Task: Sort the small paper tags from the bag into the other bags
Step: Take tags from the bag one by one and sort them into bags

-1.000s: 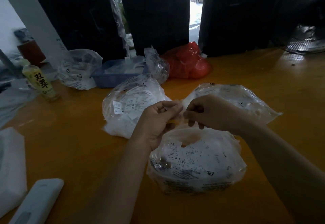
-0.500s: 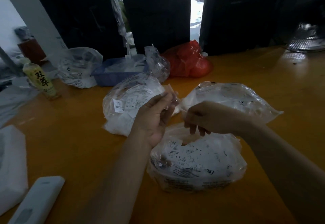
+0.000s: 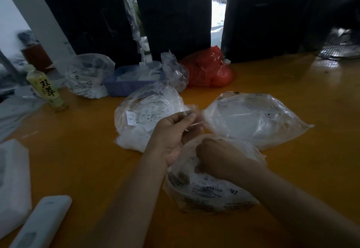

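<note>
The right hand is reaching into the source bag at lower centre, its fingers hidden, grip unclear. The left hand is pinching something thin by the left bag. Both the left bag and the right bag are holding tags, with many left to sort.

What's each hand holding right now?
Left hand pinches a paper tag by its lower edge; right hand is down in the nearest bag, grasp hidden.
</note>
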`<state>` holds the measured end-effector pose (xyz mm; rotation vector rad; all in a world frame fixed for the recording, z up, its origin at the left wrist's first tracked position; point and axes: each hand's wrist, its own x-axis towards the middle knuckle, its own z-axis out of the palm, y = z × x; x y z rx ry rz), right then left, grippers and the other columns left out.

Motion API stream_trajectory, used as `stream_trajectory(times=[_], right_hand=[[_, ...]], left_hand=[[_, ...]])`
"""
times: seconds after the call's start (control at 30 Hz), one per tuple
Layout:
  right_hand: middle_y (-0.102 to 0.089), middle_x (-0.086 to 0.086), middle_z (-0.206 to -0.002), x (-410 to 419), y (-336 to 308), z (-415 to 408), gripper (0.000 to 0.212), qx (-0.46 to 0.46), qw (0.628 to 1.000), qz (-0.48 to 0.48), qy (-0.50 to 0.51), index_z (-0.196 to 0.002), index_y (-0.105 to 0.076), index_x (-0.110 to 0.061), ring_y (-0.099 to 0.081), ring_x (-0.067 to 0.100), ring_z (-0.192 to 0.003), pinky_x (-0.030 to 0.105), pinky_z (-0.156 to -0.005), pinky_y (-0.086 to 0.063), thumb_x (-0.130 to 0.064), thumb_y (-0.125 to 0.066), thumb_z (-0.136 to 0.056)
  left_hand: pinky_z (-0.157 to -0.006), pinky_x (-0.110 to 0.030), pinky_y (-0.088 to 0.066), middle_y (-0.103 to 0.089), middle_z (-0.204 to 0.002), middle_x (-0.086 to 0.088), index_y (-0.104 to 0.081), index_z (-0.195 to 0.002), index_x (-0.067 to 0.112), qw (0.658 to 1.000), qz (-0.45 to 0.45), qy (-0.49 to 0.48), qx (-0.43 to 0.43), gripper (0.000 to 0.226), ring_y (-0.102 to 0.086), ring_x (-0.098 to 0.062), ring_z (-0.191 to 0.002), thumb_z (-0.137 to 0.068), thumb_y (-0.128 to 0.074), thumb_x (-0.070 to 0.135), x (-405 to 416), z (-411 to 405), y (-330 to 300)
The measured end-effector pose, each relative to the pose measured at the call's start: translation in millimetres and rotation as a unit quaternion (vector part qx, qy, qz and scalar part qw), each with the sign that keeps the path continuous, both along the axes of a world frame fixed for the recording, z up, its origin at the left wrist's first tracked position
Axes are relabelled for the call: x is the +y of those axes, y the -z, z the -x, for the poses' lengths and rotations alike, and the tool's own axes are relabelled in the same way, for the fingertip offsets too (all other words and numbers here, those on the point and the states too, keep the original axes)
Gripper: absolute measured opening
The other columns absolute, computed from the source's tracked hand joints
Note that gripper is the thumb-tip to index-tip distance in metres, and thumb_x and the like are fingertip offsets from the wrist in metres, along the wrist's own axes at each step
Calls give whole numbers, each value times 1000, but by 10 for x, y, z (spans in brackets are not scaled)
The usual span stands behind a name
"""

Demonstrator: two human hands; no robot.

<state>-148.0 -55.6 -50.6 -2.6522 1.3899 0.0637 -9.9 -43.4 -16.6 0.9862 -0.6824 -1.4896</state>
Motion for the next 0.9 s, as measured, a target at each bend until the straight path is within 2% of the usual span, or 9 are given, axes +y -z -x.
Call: stream_trajectory(times=[0.07,0.2,0.27,0.33,0.47,0.57,0.67,0.73,0.9], right_hand=[[-69,4,-107,-39,-15,3,32,5,1000,-14,9,-105,-75,-15,-64,22,-103,35,-93,-51,-43,-74,-89],[-57,-7,-75,-70,-72,72,27,15,999,-27,-8,-77,-67,-18,-55,17,-81,29,-75,-43,-41,-73,-90],[-49,-11,-68,-77,-118,111,27,10,999,-33,-16,-75,-66,-21,-54,14,-74,26,-68,-40,-42,-69,-93],[-56,-11,-73,-101,-218,172,24,-14,999,-52,-6,-82,-65,-24,-57,8,-71,22,-62,-40,-44,-66,-95],[-73,-1,-91,-210,-459,366,24,-100,990,-103,6,-97,-66,-20,-71,10,-73,27,-69,-59,-44,-66,-95],[-73,1,-80,-262,-547,502,21,-235,958,-160,37,-96,-60,-23,-72,10,-64,23,-58,-58,-33,-78,-88],[-74,2,-82,-304,-579,590,30,-342,919,-176,85,-106,-61,-28,-72,13,-65,23,-60,-56,-23,-82,-84],[-75,1,-81,-335,-602,627,25,-398,898,-153,111,-106,-66,-25,-73,15,-68,25,-63,-58,-19,-80,-86],[-76,5,-86,-361,-681,683,6,-516,833,-124,155,-100,-70,-11,-75,17,-76,26,-70,-62,-11,-70,-94]], left_hand=[[-64,-24,-62,-79,-99,-18,-74,-111,-1,1000,1,-4,-10,19,-78,-22,-86,-93,-71,5,10,-1,-6],[-61,-23,-61,-78,-86,-12,-75,-107,2,1000,2,-8,-5,29,-78,-22,-80,-79,-78,9,17,3,-23],[-62,-22,-61,-78,-85,-11,-76,-107,1,1000,5,-7,-4,35,-78,-22,-81,-74,-78,10,11,4,-22],[-65,-20,-61,-79,-89,-12,-76,-108,0,1000,7,-8,-6,35,-78,-22,-86,-74,-78,8,4,0,-20],[-75,-21,-63,-79,-101,-19,-76,-106,-2,1000,17,-18,-3,24,-76,-27,-99,-82,-75,0,-10,-7,9],[-78,-23,-63,-78,-103,-21,-72,-110,-4,999,27,-20,0,18,-78,-29,-96,-91,-69,-4,-12,9,23],[-80,-24,-62,-78,-106,-20,-73,-109,-3,999,29,-15,1,16,-78,-29,-97,-95,-70,5,-12,27,16],[-81,-24,-62,-79,-107,-18,-74,-107,-2,1000,27,-13,1,17,-78,-28,-99,-97,-70,11,-12,29,16],[-80,-22,-62,-78,-110,-18,-74,-109,-2,999,36,8,15,35,-78,-27,-100,-78,-77,11,0,17,4]])
